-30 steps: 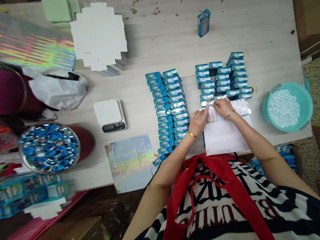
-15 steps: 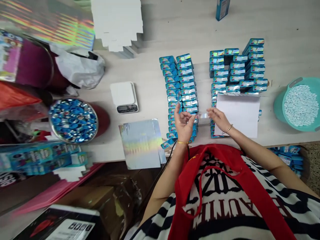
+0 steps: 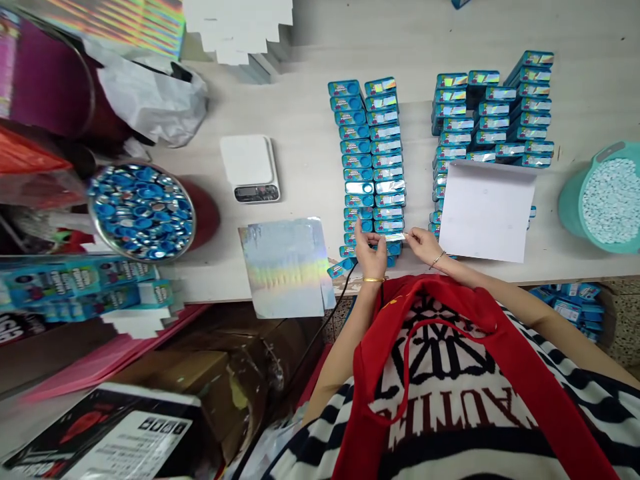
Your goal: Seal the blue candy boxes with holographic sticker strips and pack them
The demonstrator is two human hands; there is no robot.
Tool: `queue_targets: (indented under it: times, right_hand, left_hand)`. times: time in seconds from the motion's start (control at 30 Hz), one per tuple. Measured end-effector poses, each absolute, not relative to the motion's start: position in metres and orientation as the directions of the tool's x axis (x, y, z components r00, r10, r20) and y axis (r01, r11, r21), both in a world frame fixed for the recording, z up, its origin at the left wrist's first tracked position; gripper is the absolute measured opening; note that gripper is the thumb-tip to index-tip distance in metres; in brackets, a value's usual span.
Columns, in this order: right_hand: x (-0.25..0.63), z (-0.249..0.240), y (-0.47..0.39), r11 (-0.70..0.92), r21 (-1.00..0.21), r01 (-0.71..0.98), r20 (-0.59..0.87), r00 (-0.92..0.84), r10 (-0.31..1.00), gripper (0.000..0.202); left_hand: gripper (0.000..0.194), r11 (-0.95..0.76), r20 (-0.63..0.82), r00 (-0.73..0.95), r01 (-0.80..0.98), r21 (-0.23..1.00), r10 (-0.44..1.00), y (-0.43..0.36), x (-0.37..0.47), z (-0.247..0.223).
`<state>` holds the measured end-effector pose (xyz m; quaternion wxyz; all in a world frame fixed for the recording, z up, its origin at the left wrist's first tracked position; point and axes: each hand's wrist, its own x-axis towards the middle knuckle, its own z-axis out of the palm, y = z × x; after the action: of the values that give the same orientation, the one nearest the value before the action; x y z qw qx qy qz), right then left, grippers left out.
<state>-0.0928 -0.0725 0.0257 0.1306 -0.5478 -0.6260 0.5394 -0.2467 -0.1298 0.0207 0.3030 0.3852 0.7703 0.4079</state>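
A small shiny strip (image 3: 394,237) stretches between my two hands, over the near end of two columns of blue boxes (image 3: 357,147). My left hand (image 3: 371,252) pinches its left end between thumb and a finger, with the index finger pointing up. The strip's right end is between the fingertips of my right hand (image 3: 424,245). Right of my right hand lies a white sheet (image 3: 487,213), which partly covers another group of blue boxes (image 3: 493,123). The boxes in the right column nearest my left hand carry shiny strips on their faces.
A white scale (image 3: 249,163) and silvery holographic sheets (image 3: 285,267) lie on the left. Beyond them is a bucket of blue caps (image 3: 143,213). A teal basket of white pellets (image 3: 575,207) stands at the far right. White stacked card (image 3: 240,27) is at the back.
The view has shifted, so the table items appear higher. My right hand has closed in on the strip's right end, and my hands are closer together.
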Motion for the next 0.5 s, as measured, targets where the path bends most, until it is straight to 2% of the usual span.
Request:
queue_targets:
  times: [0.2, 0.33, 0.5]
  right_hand:
    - [-0.098, 0.011, -0.078, -0.119, -0.773, 0.623, -0.431, -0.379, 0.819, 0.025]
    - [-0.100, 0.004, -0.078, -0.092, -0.750, 0.655, -0.433, -0.382, 0.816, 0.023]
    - [-0.104, -0.005, -0.077, -0.138, -0.721, 0.679, -0.478, -0.343, 0.809, 0.023]
  left_hand:
    - [0.075, 0.457, -0.154, -0.529, 0.509, 0.730, 0.834, -0.136, -0.248, 0.016]
    - [0.074, 0.473, -0.162, -0.520, 0.550, 0.688, 0.839, -0.136, -0.247, 0.011]
    - [0.075, 0.513, -0.183, -0.522, 0.603, 0.611, 0.833, -0.135, -0.247, 0.005]
